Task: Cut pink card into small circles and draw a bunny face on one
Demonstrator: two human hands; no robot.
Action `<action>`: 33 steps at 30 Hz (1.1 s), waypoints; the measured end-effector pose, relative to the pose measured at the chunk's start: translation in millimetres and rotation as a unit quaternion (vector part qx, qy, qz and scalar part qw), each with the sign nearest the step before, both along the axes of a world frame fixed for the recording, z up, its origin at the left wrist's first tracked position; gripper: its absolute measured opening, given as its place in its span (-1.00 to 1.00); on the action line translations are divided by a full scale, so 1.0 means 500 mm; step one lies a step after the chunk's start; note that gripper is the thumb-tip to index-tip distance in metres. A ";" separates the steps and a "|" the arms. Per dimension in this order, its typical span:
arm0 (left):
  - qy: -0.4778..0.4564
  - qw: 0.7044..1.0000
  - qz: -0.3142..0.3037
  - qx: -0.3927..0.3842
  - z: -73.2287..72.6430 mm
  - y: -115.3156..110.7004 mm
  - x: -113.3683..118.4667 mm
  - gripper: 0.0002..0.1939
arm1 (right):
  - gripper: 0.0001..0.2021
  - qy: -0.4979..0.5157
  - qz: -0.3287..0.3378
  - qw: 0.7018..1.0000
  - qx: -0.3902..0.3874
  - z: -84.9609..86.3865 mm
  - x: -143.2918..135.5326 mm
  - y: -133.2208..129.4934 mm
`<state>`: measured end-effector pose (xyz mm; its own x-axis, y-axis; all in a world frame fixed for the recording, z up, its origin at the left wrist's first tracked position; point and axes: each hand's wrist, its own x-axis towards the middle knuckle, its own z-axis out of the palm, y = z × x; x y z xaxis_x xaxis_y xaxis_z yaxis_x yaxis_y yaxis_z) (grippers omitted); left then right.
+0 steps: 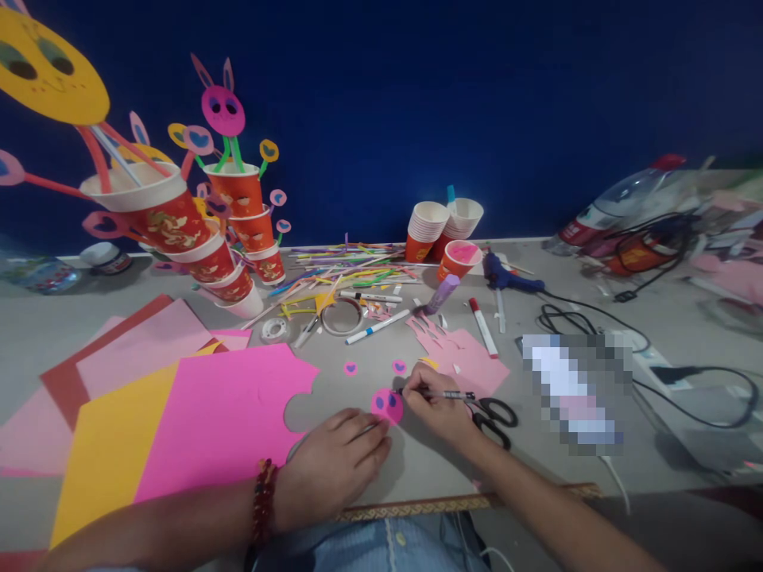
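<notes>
A small pink paper circle (pixel 387 407) with two blue-purple oval marks lies on the grey table. The fingers of my left hand (pixel 334 461) lie flat, fingertips at the circle's lower edge. My right hand (pixel 430 401) pinches a black pen (pixel 450 394), its tip at the circle's upper right edge. Two little pink discs with blue-purple marks, one to the left (pixel 350 368) and one to the right (pixel 399 366), rest just above. Black-handled scissors (pixel 497 417) sit beside my right hand, their blades hidden beneath it.
Coloured sheets (pixel 226 413) cover the left side. Decorated stacked cups (pixel 223 270) stand at the back left, paper cups (pixel 426 230) at the back. A blue glue gun (pixel 509 274), markers (pixel 377 326), tape (pixel 342 316) and pink scraps (pixel 470 361) lie around; cables and a bottle are right.
</notes>
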<state>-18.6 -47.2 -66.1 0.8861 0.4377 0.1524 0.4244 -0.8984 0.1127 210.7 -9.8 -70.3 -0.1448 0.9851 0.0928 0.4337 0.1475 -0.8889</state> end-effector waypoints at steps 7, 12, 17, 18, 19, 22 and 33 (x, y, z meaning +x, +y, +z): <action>0.000 1.000 -0.003 0.001 0.003 0.000 0.000 -0.66 | -0.87 -0.004 0.004 1.000 0.001 -0.004 -0.001 -0.001; -0.002 1.000 0.000 0.002 0.001 -0.001 0.000 -0.67 | -0.86 0.007 -0.003 1.000 0.016 -0.007 0.000 -0.001; 0.000 1.000 -0.006 0.001 0.000 0.000 -0.001 -0.66 | -0.84 0.010 -0.015 0.999 0.029 -0.005 0.000 -0.002; -0.001 1.000 -0.005 -0.001 0.000 0.000 -0.001 -0.66 | -0.85 0.008 -0.012 1.000 0.025 -0.003 0.000 -0.003; -0.002 1.000 -0.004 -0.003 0.000 0.000 -0.001 -0.66 | -0.85 0.006 -0.008 1.000 0.020 -0.002 0.000 -0.003; -0.003 1.000 -0.002 -0.004 -0.002 -0.001 0.000 -0.66 | -0.86 0.004 0.005 1.000 0.010 0.003 -0.001 -0.003; 0.003 1.000 0.000 0.000 0.004 0.000 0.001 -0.67 | -0.86 -0.003 0.010 1.000 0.011 0.002 0.001 -0.003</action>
